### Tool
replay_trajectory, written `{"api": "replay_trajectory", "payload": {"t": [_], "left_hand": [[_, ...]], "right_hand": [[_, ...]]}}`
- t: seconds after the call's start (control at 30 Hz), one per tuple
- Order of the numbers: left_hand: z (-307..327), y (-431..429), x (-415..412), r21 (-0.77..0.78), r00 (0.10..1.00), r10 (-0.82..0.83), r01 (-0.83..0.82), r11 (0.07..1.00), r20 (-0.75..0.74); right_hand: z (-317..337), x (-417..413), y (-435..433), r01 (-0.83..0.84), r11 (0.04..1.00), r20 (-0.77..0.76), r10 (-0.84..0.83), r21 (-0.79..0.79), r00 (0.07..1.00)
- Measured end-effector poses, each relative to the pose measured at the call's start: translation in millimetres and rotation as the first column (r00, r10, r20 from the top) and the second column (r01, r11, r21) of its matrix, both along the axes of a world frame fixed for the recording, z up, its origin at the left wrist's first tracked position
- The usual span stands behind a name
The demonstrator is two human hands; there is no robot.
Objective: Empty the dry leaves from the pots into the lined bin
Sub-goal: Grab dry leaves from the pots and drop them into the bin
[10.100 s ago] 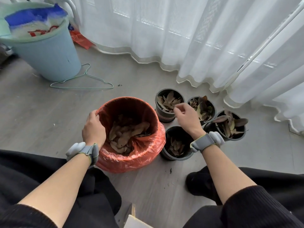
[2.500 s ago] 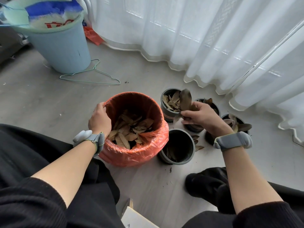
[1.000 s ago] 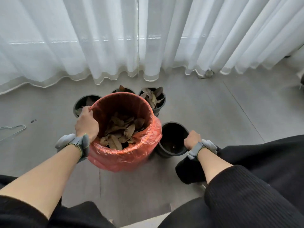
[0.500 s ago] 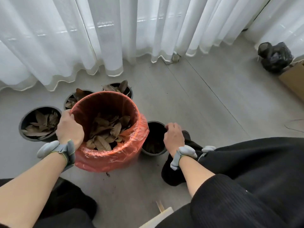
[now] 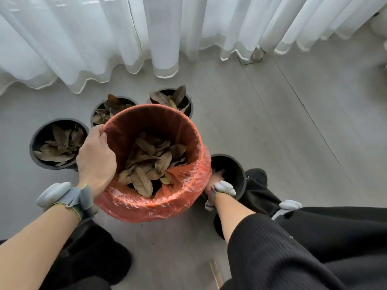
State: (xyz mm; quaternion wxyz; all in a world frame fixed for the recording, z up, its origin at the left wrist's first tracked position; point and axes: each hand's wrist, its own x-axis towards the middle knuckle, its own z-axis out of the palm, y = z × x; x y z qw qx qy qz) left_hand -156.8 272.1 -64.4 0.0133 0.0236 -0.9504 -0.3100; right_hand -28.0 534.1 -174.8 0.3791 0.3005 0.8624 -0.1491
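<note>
Orange liner [image 5: 150,206] wraps the bin [image 5: 167,122] just in front of my knees. My left hand [image 5: 96,158] grips the bin's left rim, fingers curled over the edge, which steadies it.

My right hand [image 5: 216,178] is down in the near pot [image 5: 234,164], just beside the bin on the right. The liner's bulge hides my fingers, so I cannot tell whether they hold anything. That pot looks nearly bare, so I judge this to be its final sweep. I should scoop along the bottom, close on the scraps, lift them over the rim and let go low, so nothing drifts onto the floor [image 5: 272,122].

Brown leaves [image 5: 146,164] lie heaped inside the bin. Behind it three pots wait, full of leaves: the left pot [image 5: 34,139], the middle pot [image 5: 93,114] and the far pot [image 5: 190,103]. Beyond them hangs the curtain [image 5: 167,28].
</note>
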Motion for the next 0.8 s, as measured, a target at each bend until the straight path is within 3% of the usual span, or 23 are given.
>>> {"api": "replay_trajectory", "payload": {"t": [0.1,0.27,0.4,0.63,0.8], "left_hand": [[-6,-6,2,-0.02,1.0,0.004,-0.004,1.0,-0.008],[-8,-7,7,0.002,1.0,0.003,-0.003,1.0,-0.003],[-6,-3,7,0.014,1.0,0.009,-0.01,1.0,0.024],[-2,0,9,0.024,0.997,0.031,-0.032,0.999,0.069],[7,1,10,0.033,0.995,0.004,-0.008,0.999,0.102]], "right_hand": [[-8,-2,-3,-0.041,0.999,-0.022,0.04,-0.022,0.999],[5,-14,-3,0.233,0.972,-0.109,-0.236,-0.046,0.966],[28,1,2,0.307,0.948,-0.192,-0.318,-0.085,0.928],[78,21,4,0.386,0.901,-0.362,-0.434,-0.199,0.825],[135,29,7,0.443,0.845,-0.517,-0.533,-0.298,0.67]]}}
